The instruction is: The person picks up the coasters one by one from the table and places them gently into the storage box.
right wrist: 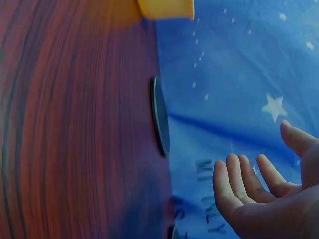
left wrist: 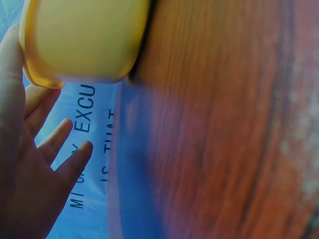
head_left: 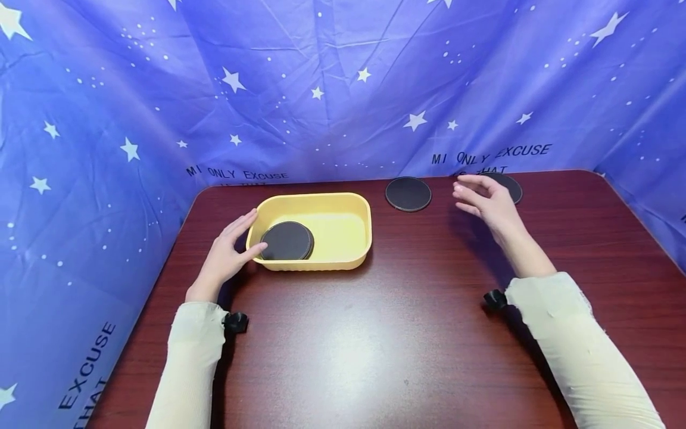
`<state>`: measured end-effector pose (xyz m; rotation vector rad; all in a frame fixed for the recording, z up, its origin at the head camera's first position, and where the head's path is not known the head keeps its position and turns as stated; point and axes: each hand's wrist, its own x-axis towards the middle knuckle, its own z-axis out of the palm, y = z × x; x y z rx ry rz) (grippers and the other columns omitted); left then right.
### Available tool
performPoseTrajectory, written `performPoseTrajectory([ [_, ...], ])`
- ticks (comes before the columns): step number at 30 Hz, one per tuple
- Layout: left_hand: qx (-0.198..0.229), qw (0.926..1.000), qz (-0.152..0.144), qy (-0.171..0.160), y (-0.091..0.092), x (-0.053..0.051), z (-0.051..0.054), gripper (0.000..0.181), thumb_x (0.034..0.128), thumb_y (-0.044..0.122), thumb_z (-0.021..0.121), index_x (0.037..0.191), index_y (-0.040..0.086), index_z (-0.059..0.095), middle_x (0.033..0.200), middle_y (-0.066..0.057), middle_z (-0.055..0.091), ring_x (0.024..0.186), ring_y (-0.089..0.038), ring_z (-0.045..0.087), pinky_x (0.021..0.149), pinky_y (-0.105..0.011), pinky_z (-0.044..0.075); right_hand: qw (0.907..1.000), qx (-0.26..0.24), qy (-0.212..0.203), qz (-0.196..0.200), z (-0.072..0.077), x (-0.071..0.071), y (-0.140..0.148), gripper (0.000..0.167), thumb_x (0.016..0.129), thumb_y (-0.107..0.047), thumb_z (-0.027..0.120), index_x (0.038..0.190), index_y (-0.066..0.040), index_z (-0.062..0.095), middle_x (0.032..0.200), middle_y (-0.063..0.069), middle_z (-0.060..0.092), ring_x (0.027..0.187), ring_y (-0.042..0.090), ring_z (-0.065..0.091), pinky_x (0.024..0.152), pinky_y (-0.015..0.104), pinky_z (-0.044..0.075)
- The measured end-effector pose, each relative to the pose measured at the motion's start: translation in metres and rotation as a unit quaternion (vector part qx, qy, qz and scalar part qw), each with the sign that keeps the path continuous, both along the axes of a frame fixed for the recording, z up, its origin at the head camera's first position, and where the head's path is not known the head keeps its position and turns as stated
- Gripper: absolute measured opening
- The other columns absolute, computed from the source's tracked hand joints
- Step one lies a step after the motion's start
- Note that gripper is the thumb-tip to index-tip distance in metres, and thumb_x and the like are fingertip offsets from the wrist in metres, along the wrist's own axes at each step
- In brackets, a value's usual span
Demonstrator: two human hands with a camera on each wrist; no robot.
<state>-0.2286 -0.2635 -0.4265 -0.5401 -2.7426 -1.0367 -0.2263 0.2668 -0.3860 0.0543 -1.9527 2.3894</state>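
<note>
My left hand (head_left: 227, 250) holds the left end of a yellow plastic tub (head_left: 343, 262), its thumb over the front left rim and its fingers along the outside. In the left wrist view, some fingers spread free below the tub (left wrist: 89, 45). Inside the tub lies a small stack of round black coasters (head_left: 289, 238) with stitched edges. My right hand (head_left: 490, 208) hovers above the table's back right, empty, with fingers loosely bent. Behind it a black coaster (head_left: 511, 187) is partly hidden. Another coaster (head_left: 408, 194) lies between the tub and that hand.
The dark red wooden table (head_left: 343, 333) ends at a blue star-patterned curtain (head_left: 343, 89) close behind the coasters. Curtain also hangs on both sides. Black straps (head_left: 236, 322) sit at the sleeve cuffs.
</note>
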Motion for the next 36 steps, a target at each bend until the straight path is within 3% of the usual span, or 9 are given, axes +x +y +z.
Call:
performPoseTrajectory([
  [6,-0.001,1.0000,0.000,-0.002,0.001,0.000,0.000,0.073,0.0852,0.023,0.078,0.150,0.014,0.046,0.158,-0.008,0.043,0.147,-0.042,0.034,0.120,-0.059,0.026,0.9964,0.034,-0.004,-0.078,-0.002,-0.002,0.024,0.032,0.091,-0.010,0.071,0.121,-0.005,0.061,0.103,-0.011,0.069,0.088,-0.001,0.069,0.076,0.016,0.059],
  [11,0.001,1.0000,0.001,-0.002,0.001,0.000,0.000,0.073,0.0852,0.023,0.078,0.150,0.014,0.046,0.157,-0.008,0.043,0.147,-0.042,0.034,0.120,-0.059,0.026,0.9917,0.030,-0.005,-0.125,-0.006,-0.008,0.045,0.024,0.089,-0.009,0.074,0.111,-0.012,0.066,0.101,-0.012,0.068,0.086,-0.005,0.067,0.073,0.011,0.057],
  [16,-0.001,1.0000,0.002,-0.003,0.000,0.000,-0.001,0.073,0.0855,0.023,0.078,0.151,0.016,0.046,0.158,-0.007,0.043,0.147,-0.041,0.034,0.120,-0.058,0.025,0.9832,0.072,-0.036,-0.164,-0.007,-0.014,0.067,0.022,0.088,-0.017,0.076,0.106,-0.021,0.064,0.102,-0.016,0.060,0.084,-0.010,0.061,0.073,0.004,0.053],
  [20,-0.002,1.0000,0.003,-0.003,0.000,0.000,-0.001,0.073,0.0855,0.023,0.078,0.151,0.016,0.046,0.158,-0.007,0.043,0.147,-0.041,0.034,0.120,-0.059,0.025,0.9774,0.100,-0.063,-0.175,-0.008,-0.016,0.081,0.024,0.087,-0.023,0.077,0.106,-0.025,0.062,0.105,-0.016,0.056,0.085,-0.011,0.058,0.072,0.002,0.050],
  [28,-0.003,1.0000,0.002,-0.004,0.001,0.000,0.001,0.073,0.0851,0.023,0.078,0.150,0.015,0.046,0.158,-0.008,0.043,0.147,-0.042,0.034,0.120,-0.058,0.025,0.9715,0.101,-0.096,-0.192,-0.016,-0.024,0.104,0.029,0.083,-0.022,0.081,0.104,-0.027,0.061,0.093,-0.022,0.059,0.078,-0.012,0.057,0.065,0.004,0.050],
  [36,-0.005,1.0000,0.003,-0.006,0.001,0.000,0.001,0.073,0.0850,0.022,0.078,0.150,0.014,0.046,0.157,-0.008,0.044,0.147,-0.041,0.034,0.120,-0.058,0.026,0.9594,0.133,-0.160,-0.191,-0.028,-0.034,0.119,0.043,0.082,-0.032,0.081,0.118,-0.026,0.058,0.103,-0.018,0.049,0.082,-0.011,0.050,0.067,0.002,0.048],
])
